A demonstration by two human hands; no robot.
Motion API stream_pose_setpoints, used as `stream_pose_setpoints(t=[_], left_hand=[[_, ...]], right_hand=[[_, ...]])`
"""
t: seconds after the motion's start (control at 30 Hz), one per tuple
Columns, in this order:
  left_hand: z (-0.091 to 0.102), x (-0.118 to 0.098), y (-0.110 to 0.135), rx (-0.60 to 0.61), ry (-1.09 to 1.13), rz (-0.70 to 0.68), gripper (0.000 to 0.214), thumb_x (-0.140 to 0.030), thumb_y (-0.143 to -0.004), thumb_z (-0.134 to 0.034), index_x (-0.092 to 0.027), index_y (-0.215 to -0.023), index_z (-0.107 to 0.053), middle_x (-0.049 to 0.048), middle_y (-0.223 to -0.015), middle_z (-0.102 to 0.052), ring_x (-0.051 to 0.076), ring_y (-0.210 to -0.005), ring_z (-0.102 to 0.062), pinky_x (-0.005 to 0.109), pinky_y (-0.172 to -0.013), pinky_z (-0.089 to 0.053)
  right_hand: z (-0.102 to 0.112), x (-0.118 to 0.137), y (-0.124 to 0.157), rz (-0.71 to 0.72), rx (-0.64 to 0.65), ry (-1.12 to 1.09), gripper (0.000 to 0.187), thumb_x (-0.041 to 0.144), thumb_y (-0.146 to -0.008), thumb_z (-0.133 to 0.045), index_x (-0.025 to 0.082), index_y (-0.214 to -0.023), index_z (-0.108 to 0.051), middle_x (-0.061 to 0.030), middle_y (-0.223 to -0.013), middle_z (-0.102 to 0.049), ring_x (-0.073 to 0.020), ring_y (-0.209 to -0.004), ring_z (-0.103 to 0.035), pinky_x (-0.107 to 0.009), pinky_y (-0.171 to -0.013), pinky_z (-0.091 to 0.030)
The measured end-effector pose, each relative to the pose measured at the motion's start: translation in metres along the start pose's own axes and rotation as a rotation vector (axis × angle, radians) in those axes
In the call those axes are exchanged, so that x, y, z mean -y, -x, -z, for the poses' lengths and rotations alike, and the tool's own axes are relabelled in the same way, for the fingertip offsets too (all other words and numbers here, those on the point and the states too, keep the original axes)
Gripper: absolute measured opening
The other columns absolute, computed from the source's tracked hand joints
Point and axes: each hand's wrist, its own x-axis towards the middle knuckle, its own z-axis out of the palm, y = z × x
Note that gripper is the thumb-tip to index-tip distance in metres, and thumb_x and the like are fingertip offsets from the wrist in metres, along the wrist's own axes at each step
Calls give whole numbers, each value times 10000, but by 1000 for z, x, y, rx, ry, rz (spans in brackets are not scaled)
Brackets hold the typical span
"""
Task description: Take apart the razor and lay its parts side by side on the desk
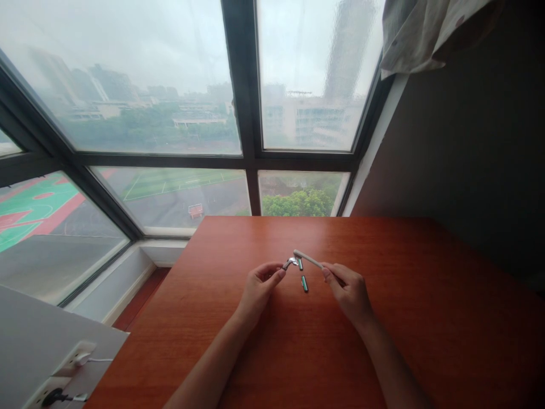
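Observation:
My left hand [264, 281] is closed on the handle of a razor [291, 262], whose shiny metal neck points to the right. My right hand [348, 287] grips a pale, slim toothbrush [310, 259]. The brush's head end meets or overlaps the razor's end; whether they touch, I cannot tell. Just under it shows a dark green razor cartridge [300, 264], and I cannot tell whether it is fixed to the razor or lies behind it. A second razor cartridge [304, 284] lies on the table between my hands.
The reddish-brown wooden table [272, 363] stretches out under both arms. Beyond its far edge stand large windows with a dark frame [251, 162]. At lower left, plugs sit in a wall socket [80, 358]. A cloth [426, 40] hangs at upper right.

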Motion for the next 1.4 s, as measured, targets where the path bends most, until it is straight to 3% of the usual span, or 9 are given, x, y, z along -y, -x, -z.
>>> stream_pose_setpoints(t=[0.47,0.83,1.4], left_hand=[[1,-2,-1,-58,-8,-7,309,-368,-663,-775,-169,-897,-743,48,-817,-719,185,-780,-617,258,-717,-457],[1,1,0,-12,27,-3,309,-369,-670,-776,-173,-907,-742,48,-832,-721,166,-751,-608,246,-693,-440],[2,2,-1,-18,6,-4,319,-377,-673,-772,-157,-902,-739,44,-790,-704,156,-723,-584,242,-677,-426]], right_hand=[[-1,3,1,-2,21,-60,296,369,-913,-498,186,-948,-728,-35,-685,-651,-163,-606,-585,-248,-553,-425],[-4,1,1,7,-21,-59,289,363,-912,-503,182,-968,-722,-49,-740,-661,-173,-658,-604,-257,-605,-452],[-3,3,0,15,22,-87,285,360,-913,-507,187,-996,-717,-47,-753,-669,-165,-647,-593,-249,-582,-443]])
